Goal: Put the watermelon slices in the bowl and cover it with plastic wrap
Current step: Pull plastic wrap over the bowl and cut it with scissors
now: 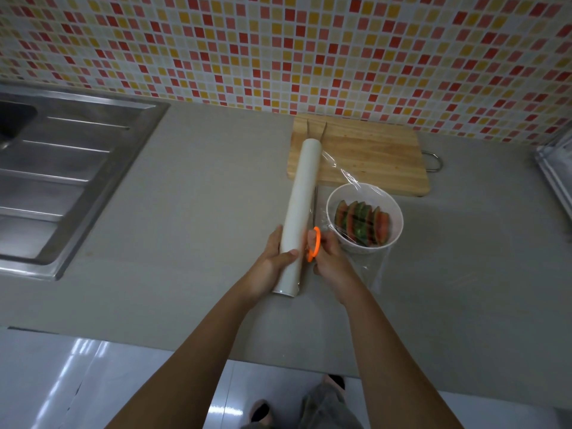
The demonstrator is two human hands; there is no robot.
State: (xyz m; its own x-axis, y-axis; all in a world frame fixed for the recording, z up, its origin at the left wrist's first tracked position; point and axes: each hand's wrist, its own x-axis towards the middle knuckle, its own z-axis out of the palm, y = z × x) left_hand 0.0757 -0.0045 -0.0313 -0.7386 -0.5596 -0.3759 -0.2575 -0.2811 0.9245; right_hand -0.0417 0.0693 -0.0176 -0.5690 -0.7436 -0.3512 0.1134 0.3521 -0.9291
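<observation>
Left hand [275, 258] grips roll [301, 212], fingers curled round it, steadying it so the film [376, 270] stays taut. Right hand [332, 258] holds scissors [314, 247], fingers curled on the orange handle (blades along roll, presumably to cut). Slices [363, 222] sit in bowl [398, 213], film draped over.

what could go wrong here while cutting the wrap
The scissors in the right hand work close to the left hand gripping the roll, so a slip could nick it. The wrap lies loose over the bowl; a tug might drag it off the slices.
</observation>
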